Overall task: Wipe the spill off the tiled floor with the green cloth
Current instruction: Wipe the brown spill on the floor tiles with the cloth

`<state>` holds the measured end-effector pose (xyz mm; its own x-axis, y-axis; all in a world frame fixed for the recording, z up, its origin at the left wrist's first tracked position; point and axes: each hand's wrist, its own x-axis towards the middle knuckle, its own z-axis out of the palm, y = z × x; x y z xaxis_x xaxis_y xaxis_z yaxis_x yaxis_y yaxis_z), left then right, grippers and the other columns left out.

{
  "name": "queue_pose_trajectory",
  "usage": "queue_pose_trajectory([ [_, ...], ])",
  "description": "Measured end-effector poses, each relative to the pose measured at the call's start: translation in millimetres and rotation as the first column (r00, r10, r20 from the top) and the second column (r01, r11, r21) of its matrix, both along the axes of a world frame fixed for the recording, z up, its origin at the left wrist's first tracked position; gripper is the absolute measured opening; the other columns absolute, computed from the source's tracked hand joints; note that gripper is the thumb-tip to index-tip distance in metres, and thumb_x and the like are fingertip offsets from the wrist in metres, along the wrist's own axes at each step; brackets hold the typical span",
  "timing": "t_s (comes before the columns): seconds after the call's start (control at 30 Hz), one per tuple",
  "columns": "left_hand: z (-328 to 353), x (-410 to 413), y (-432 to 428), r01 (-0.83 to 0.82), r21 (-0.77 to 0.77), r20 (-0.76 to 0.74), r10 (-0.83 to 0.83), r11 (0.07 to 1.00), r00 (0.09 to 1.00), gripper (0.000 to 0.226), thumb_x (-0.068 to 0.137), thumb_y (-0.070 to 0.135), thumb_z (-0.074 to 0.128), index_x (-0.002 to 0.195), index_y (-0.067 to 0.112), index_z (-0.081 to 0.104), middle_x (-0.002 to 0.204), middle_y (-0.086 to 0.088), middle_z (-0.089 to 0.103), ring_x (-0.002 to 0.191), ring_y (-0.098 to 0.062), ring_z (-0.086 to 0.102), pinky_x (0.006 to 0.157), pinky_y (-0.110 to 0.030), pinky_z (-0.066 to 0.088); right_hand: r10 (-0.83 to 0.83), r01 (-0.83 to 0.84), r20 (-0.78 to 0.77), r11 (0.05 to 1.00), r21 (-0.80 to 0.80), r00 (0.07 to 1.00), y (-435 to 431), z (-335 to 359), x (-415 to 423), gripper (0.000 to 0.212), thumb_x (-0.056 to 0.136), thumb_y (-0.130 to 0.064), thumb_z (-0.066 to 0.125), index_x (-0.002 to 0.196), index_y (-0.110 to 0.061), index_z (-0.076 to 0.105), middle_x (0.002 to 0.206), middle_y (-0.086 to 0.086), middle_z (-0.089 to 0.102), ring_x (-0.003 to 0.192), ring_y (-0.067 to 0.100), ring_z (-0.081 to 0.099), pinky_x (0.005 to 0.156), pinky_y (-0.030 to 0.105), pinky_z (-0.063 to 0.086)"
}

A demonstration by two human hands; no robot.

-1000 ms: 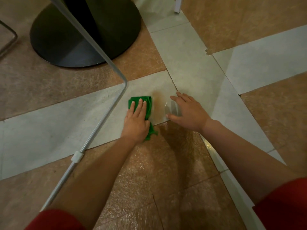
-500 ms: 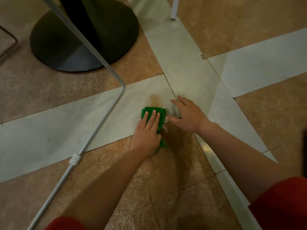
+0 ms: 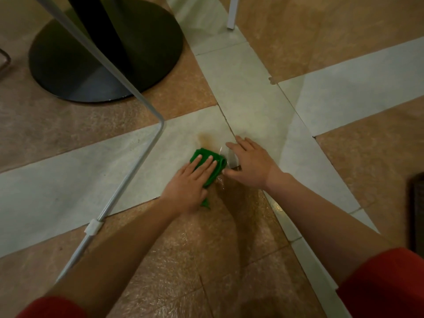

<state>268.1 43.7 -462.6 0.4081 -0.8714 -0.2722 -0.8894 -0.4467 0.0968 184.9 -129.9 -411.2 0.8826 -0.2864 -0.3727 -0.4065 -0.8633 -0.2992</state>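
Left hand (image 3: 190, 182) lay flat, fingers straight, pressing the green cloth (image 3: 219, 162) onto the tiled floor (image 3: 91, 171); cloth bunched under the palm, its long axis running near-to-far; right hand (image 3: 251, 166) just right of it, thumb and fingers either side of what looked like a tipped clear cup (image 3: 230, 157), holding it; brown spill (image 3: 206, 140) sat just far of the cloth's far edge, smeared left-to-right; left hand was the nearer one; next stroke likely had to push away from the person; wet sheen (image 3: 221, 182) near the cloth's right edge also looked unwiped.
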Motion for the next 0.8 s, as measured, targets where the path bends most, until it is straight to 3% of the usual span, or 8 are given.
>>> queue_pose_trajectory([
  [0.07, 0.6, 16.2, 4.4, -0.026, -0.012, -0.014, 0.026, 1.0, 1.0, 0.066, 0.095, 0.034, 0.03, 0.142, 0.028, -0.016, 0.153, 0.006, -0.014, 0.141, -0.015, -0.016, 0.116, -0.036, -0.007, -0.005, 0.005, -0.008, 1.0, -0.007, 1.0, -4.4, 0.6, -1.4, 0.076, 0.088, -0.053, 0.049, 0.15, -0.024, 0.014, 0.159, 0.004, 0.006, 0.146, 0.025, 0.004, 0.118, 0.04, 0.011],
  [0.17, 1.5, 20.0, -15.0, -0.287, -0.078, -0.136, 0.275, 0.955, 0.952, 0.062, 0.096, 0.029, 0.029, 0.147, 0.026, -0.008, 0.156, 0.005, -0.008, 0.142, -0.016, -0.014, 0.115, -0.036, -0.006, -0.014, 0.014, -0.024, 1.0, -0.003, 1.0, -6.0, -1.1, -4.0, 0.075, 0.089, -0.052, 0.049, 0.149, -0.024, 0.014, 0.159, 0.004, 0.005, 0.146, 0.025, 0.005, 0.118, 0.039, 0.011],
  [0.23, 2.7, 12.8, -30.8, -0.378, -0.103, -0.189, 0.355, 0.92, 0.915, 0.06, 0.097, 0.029, 0.027, 0.147, 0.025, -0.006, 0.156, 0.005, -0.008, 0.142, -0.018, -0.013, 0.115, -0.036, -0.004, -0.014, 0.014, -0.016, 1.0, -0.008, 1.0, -3.5, -3.5, -4.3, 0.075, 0.088, -0.053, 0.049, 0.149, -0.024, 0.015, 0.159, 0.004, 0.006, 0.146, 0.025, 0.006, 0.118, 0.039, 0.011],
  [0.4, 2.0, 13.6, -7.7, -0.151, -0.098, -0.161, 0.134, 0.984, 0.978, 0.062, 0.096, 0.031, 0.028, 0.146, 0.033, -0.008, 0.154, 0.012, -0.01, 0.142, -0.012, -0.014, 0.113, -0.036, 0.01, -0.026, 0.026, 0.011, 1.0, -0.005, 1.0, -6.1, -6.1, -2.1, 0.074, 0.089, -0.052, 0.049, 0.149, -0.023, 0.017, 0.159, 0.004, 0.009, 0.145, 0.023, 0.008, 0.117, 0.037, 0.012],
  [0.47, 2.5, 25.1, -1.5, -0.177, -0.091, -0.166, 0.16, 0.98, 0.973, 0.062, 0.095, 0.033, 0.03, 0.146, 0.035, -0.006, 0.154, 0.014, -0.009, 0.142, -0.01, -0.012, 0.109, -0.035, 0.015, -0.07, 0.07, 0.034, 0.998, -0.003, 0.997, -11.8, -4.0, -3.9, 0.073, 0.089, -0.051, 0.05, 0.148, -0.023, 0.019, 0.158, 0.004, 0.012, 0.145, 0.023, 0.011, 0.116, 0.035, 0.012],
  [0.63, 2.5, 32.0, -34.6, -0.45, -0.133, -0.251, 0.41, 0.883, 0.877, 0.059, 0.097, 0.03, 0.029, 0.148, 0.029, 0.001, 0.156, 0.009, -0.004, 0.143, -0.015, -0.008, 0.111, -0.039, 0.013, -0.155, 0.157, 0.106, 0.988, -0.006, 0.982, -15.0, 1.0, -10.9, 0.067, 0.089, -0.047, 0.052, 0.146, -0.021, 0.028, 0.156, 0.006, 0.021, 0.143, 0.024, 0.017, 0.115, 0.033, 0.016],
  [0.7, 2.0, 25.0, -40.0, -0.436, -0.153, -0.241, 0.394, 0.887, 0.887, 0.059, 0.096, 0.03, 0.029, 0.148, 0.028, 0.0, 0.156, 0.008, -0.004, 0.143, -0.016, -0.009, 0.112, -0.04, 0.013, -0.164, 0.164, 0.118, 0.986, 0.006, 0.979, -14.6, -0.4, -12.0, 0.066, 0.088, -0.046, 0.053, 0.145, -0.021, 0.03, 0.155, 0.007, 0.023, 0.142, 0.024, 0.019, 0.114, 0.033, 0.017],
  [0.8, -2.9, 21.8, -23.8, -0.28, -0.148, -0.193, 0.25, 0.949, 0.949, 0.061, 0.096, 0.03, 0.031, 0.148, 0.029, 0.0, 0.156, 0.009, -0.004, 0.142, -0.013, -0.011, 0.112, -0.039, 0.014, -0.175, 0.172, 0.121, 0.984, 0.033, 0.977, -15.8, -2.5, -9.1, 0.066, 0.088, -0.045, 0.054, 0.145, -0.021, 0.03, 0.155, 0.006, 0.023, 0.142, 0.024, 0.02, 0.114, 0.034, 0.019],
])
